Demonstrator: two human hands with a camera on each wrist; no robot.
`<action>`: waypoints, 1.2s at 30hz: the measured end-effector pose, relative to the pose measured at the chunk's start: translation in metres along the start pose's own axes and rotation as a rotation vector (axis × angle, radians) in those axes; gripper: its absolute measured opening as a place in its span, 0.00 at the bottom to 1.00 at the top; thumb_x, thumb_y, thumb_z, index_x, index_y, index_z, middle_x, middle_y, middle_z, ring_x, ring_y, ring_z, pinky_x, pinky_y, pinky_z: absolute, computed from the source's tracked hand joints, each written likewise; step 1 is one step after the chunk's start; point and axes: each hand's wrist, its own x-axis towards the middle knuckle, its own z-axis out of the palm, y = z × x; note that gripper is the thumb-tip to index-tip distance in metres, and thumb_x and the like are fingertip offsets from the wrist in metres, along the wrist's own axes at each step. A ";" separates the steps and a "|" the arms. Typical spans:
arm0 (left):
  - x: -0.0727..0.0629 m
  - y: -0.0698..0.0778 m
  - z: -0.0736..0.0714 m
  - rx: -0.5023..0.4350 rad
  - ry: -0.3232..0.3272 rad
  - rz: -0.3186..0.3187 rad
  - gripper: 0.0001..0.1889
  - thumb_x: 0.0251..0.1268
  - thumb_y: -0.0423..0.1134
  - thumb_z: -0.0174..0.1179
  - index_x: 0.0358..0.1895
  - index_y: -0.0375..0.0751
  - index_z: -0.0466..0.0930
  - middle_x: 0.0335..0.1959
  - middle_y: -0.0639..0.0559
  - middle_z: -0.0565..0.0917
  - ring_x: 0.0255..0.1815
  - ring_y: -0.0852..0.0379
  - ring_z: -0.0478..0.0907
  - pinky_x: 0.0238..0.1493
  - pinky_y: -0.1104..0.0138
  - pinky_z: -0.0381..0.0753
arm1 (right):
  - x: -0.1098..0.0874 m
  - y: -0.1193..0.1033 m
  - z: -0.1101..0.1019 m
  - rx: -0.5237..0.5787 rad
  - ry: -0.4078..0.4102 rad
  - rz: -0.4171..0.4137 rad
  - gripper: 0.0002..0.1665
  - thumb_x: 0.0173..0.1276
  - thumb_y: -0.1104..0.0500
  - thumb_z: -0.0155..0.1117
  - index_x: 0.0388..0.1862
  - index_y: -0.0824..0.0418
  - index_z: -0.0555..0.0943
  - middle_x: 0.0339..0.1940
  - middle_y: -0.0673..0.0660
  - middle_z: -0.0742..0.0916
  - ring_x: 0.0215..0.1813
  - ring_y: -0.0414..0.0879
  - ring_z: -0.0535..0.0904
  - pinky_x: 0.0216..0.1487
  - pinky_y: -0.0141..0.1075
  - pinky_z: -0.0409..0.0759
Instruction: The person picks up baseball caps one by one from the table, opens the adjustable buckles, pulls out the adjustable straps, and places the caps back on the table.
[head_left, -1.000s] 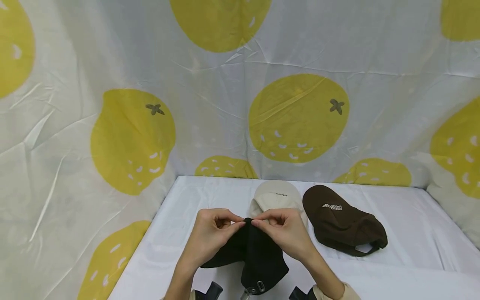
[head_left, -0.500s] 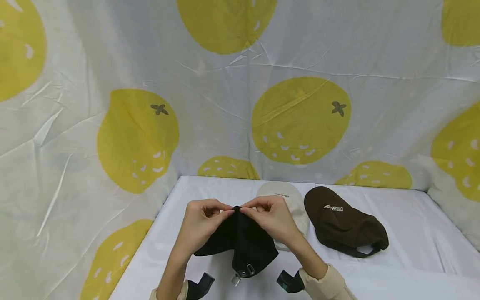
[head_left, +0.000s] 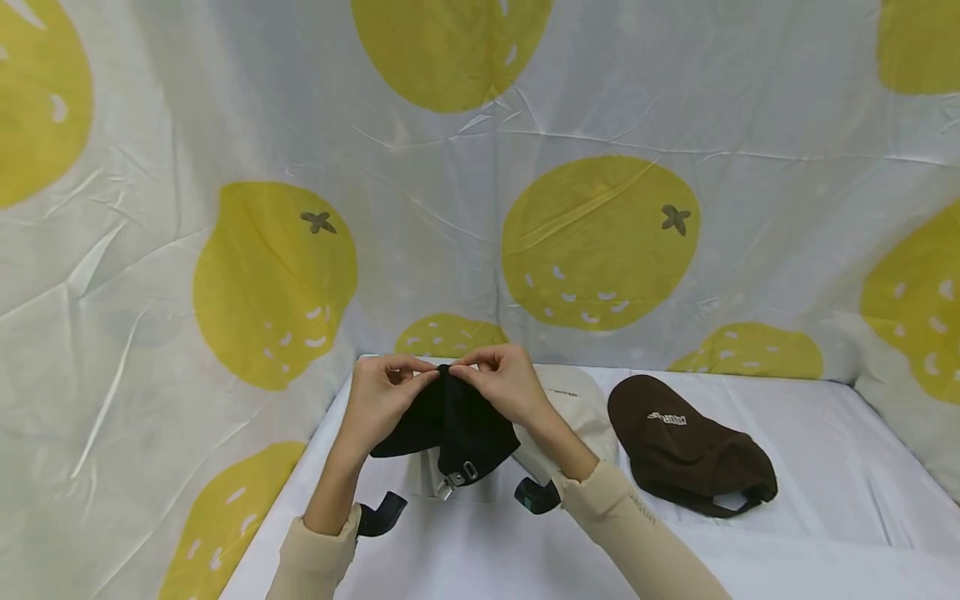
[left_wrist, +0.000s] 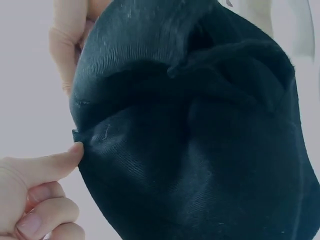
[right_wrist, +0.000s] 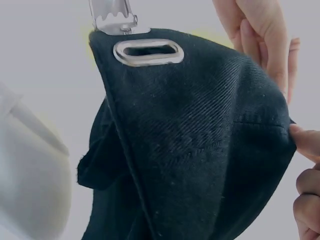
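A black cap (head_left: 480, 425) hangs between my two hands in the head view, held at its top edge. My left hand (head_left: 378, 396) pinches that edge with thumb and fingers. Right beside it, my right hand (head_left: 501, 385) pinches the same spot from the other side. At the cap's lower end are a metal eyelet (right_wrist: 148, 52) and a toothed metal clasp (right_wrist: 115, 19), both clear in the right wrist view. Folded fabric (left_wrist: 190, 165) fills most of the left wrist view. The cap's far side is hidden.
A cream cap (head_left: 579, 407) lies on the white-covered table (head_left: 825, 517), partly behind my right hand. To its right lies a brown cap (head_left: 686, 446) with pale lettering. A faint pale shape (head_left: 423, 475) shows below the black cap. A lemon-print curtain (head_left: 420, 233) stands behind.
Both hands have moved forward and to the left with the black cap, keeping their pinch. More of the sleeves shows now. The cream and brown caps have stayed in place.
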 end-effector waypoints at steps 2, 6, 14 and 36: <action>0.006 -0.007 -0.001 0.022 0.012 0.011 0.02 0.58 0.28 0.75 0.32 0.32 0.92 0.14 0.47 0.76 0.16 0.66 0.62 0.19 0.75 0.57 | 0.008 0.005 0.004 -0.011 0.012 -0.021 0.04 0.63 0.63 0.77 0.34 0.65 0.92 0.12 0.46 0.69 0.18 0.37 0.61 0.22 0.28 0.55; 0.019 -0.018 -0.002 0.099 0.022 0.035 0.02 0.58 0.28 0.75 0.32 0.31 0.92 0.15 0.46 0.78 0.16 0.66 0.62 0.20 0.74 0.57 | 0.023 0.014 0.014 -0.013 0.042 -0.039 0.04 0.64 0.64 0.76 0.33 0.65 0.92 0.12 0.46 0.71 0.18 0.36 0.62 0.22 0.28 0.57; 0.048 -0.041 -0.005 0.190 0.019 0.097 0.02 0.57 0.28 0.75 0.30 0.31 0.91 0.16 0.44 0.81 0.17 0.68 0.63 0.21 0.74 0.59 | 0.047 0.032 0.032 0.008 0.130 -0.055 0.04 0.64 0.66 0.75 0.33 0.67 0.92 0.15 0.49 0.76 0.19 0.35 0.64 0.23 0.27 0.59; -0.022 -0.115 0.018 -0.058 -0.092 -0.177 0.03 0.61 0.32 0.74 0.34 0.35 0.93 0.31 0.38 0.90 0.22 0.65 0.70 0.26 0.74 0.68 | -0.005 0.097 0.059 -0.055 -0.033 0.091 0.06 0.68 0.61 0.74 0.38 0.62 0.93 0.14 0.51 0.78 0.18 0.35 0.60 0.23 0.26 0.59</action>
